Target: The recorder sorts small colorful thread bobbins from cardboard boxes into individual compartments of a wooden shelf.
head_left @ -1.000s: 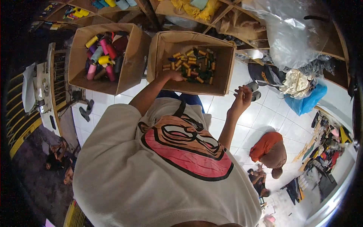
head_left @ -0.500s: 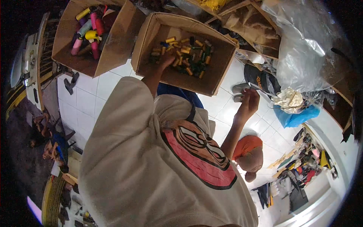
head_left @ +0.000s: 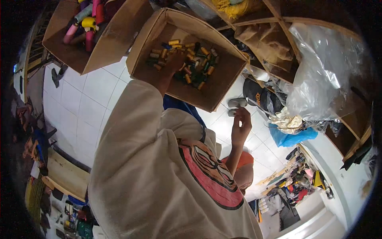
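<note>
My left hand reaches down among the small spools of thread in an open cardboard box. Most of these spools are golden yellow, others dark green, and they lie loose over the bottom. The left fingers are dim and partly hidden against the spools, so their grip does not show. My right hand is raised in the air beyond the box's right side, apart from it. Its fingers are bent and drawn together at the tips; anything between them is too small to make out.
A second cardboard box with large pink, red and yellow thread cones stands at the left. Wooden shelving, clear plastic sheeting and a blue bag are at the right. Grey slippers lie on the white tiles.
My left hand has moved slightly deeper among the spools. My right hand stays raised with bent fingers. The whole view has shifted, with the boxes now further left.
</note>
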Demonstrator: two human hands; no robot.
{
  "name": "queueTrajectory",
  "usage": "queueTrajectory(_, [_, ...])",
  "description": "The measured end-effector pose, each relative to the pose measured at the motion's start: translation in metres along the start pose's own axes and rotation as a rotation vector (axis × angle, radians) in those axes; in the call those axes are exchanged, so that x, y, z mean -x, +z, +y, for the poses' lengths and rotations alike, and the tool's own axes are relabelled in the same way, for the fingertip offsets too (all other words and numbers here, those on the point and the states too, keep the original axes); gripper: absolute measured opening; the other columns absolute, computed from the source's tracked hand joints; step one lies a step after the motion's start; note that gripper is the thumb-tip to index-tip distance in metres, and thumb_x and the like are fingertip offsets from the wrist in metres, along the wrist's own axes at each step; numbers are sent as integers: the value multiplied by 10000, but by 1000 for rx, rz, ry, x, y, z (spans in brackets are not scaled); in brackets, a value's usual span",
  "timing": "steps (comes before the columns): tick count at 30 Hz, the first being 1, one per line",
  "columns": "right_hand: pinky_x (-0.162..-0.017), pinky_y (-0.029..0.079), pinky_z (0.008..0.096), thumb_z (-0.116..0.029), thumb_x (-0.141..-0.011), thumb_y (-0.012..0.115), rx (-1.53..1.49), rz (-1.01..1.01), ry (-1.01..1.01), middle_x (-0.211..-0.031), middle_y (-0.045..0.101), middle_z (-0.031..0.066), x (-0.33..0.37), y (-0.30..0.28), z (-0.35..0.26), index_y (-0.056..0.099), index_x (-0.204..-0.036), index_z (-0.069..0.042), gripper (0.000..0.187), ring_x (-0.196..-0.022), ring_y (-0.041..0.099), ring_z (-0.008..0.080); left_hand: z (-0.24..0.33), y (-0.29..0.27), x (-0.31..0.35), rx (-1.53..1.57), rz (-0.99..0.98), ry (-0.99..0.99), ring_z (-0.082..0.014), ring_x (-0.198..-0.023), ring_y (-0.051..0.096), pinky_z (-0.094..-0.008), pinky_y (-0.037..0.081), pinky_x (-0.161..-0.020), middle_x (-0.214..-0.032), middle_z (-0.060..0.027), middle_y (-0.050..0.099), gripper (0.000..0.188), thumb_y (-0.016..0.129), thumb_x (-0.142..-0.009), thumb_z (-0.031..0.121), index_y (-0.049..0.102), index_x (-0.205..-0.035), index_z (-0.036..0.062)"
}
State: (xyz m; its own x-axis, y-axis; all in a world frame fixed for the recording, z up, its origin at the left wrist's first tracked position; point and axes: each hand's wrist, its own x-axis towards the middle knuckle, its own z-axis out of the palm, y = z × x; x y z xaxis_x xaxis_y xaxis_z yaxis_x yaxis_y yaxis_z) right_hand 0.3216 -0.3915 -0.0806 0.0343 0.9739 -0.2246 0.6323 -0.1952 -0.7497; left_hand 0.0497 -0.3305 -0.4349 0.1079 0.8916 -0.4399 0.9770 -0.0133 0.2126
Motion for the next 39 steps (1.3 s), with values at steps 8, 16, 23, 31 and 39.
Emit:
queueTrajectory(8, [-693, 496, 288, 62, -854, 515, 52, -113, -69, -1023, 643, 92, -9, 16, -12, 595, -1034, -32, 218, -870, 620, 169, 8, -63, 5, 238, -167, -46, -425, -1330, 274, -565, 298, -1066, -1458, -215, 275, 587, 563, -891, 357, 366, -1411, 171])
queueTrajectory(16, [-696, 502, 296, 37, -868, 521, 119, -155, -92, -994, 647, 107, -12, 21, -12, 608, -1029, -36, 197, -870, 635, 189, 6, -57, 1, 134, -519, -57, -371, -1374, 189, -543, 341, -1039, -1489, -151, 234, 811, 667, -787, 540, 340, -1424, 159])
queueTrajectory(23, [-688, 510, 303, 22, -878, 530, 180, -186, -107, -1003, 649, 114, -11, 28, -20, 611, -1036, -39, 188, -869, 635, 204, 16, -50, 21, 79, -116, 28, -364, -1352, 249, -562, 364, -1014, -1487, -153, 240, 673, 640, -842, 455, 414, -1381, 122])
queueTrajectory(31, [-694, 493, 285, 48, -854, 540, 126, -232, -77, -982, 646, 99, -19, 30, -22, 623, -1035, -42, 218, -869, 625, 183, 7, 25, -17, -55, 67, -150, -358, -1256, 399, -550, 389, -991, -1439, -163, 324, 402, 604, -892, 288, 571, -1228, 70])
queueTrajectory(39, [-717, 488, 290, 28, -880, 518, 111, -200, -111, -968, 644, 92, -22, 29, -18, 617, -1035, -33, 194, -857, 621, 163, 27, -17, -5, 30, 293, -28, -316, -1137, 505, -449, 469, -881, -1285, -137, 475, 334, 638, -867, 324, 658, -1078, 65])
